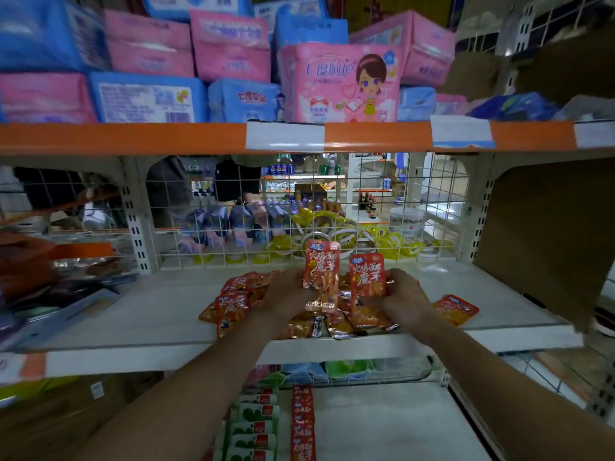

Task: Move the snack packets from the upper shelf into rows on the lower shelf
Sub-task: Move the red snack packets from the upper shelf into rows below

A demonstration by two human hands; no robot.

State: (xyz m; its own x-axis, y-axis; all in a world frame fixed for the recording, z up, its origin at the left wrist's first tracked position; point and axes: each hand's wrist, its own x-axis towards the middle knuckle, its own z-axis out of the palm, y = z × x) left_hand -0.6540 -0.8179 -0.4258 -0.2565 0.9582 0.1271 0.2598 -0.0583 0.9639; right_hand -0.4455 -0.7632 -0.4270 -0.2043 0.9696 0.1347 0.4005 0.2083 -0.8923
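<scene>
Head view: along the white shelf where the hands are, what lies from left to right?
A heap of red packets, left hand, its upright packet, second upright packet, right hand, lone red packet.

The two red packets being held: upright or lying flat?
Upright: left hand and right hand each hold a red packet on end, above the pile.

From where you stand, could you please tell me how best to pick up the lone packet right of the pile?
Pinch the near edge of the lone packet, coming from the front and above. It lies flat on the shelf, apart from the pile, so only a thin edge offers purchase. The right hand is nearest.
</scene>
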